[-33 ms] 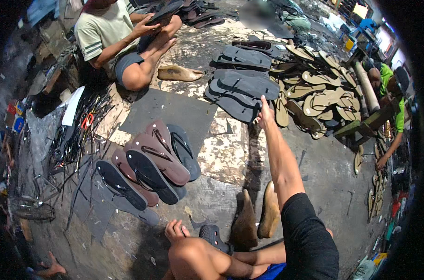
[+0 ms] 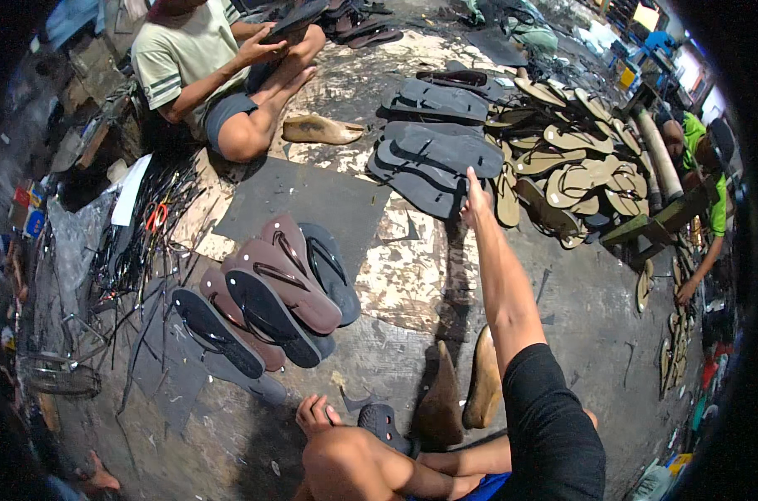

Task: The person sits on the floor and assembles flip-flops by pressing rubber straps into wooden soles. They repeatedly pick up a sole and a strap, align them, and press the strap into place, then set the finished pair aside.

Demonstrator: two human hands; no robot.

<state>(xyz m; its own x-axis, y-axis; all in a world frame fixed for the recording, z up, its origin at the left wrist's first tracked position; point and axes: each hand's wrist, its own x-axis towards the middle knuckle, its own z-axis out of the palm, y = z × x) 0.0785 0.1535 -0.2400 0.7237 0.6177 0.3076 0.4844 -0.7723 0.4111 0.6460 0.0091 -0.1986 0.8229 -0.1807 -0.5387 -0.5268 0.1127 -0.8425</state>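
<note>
My right arm reaches far forward, and my right hand (image 2: 476,203) is at the near right end of a dark grey flip-flop (image 2: 454,150). One digit lies on its sole edge; the other fingers look curled below the edge, partly hidden. More grey flip-flops (image 2: 420,190) lie in a row under and beside it, and another grey pair (image 2: 441,98) sits just beyond. Closer to me on the left, brown and black flip-flops (image 2: 294,284) are fanned out with straps up. My left hand is not seen; beyond my bent knee show what look like bare toes (image 2: 316,415).
A pile of tan flip-flops (image 2: 575,163) lies right of the grey ones. Two wooden shoe lasts (image 2: 481,380) stand near my legs beside a dark clog (image 2: 381,424). Orange-handled scissors (image 2: 156,216) rest among black strips. A co-worker (image 2: 187,71) sits at far left; another person (image 2: 709,167) bends at right.
The view has shifted very slightly. My right hand stays at the grey flip-flop, and nothing else has visibly moved.
</note>
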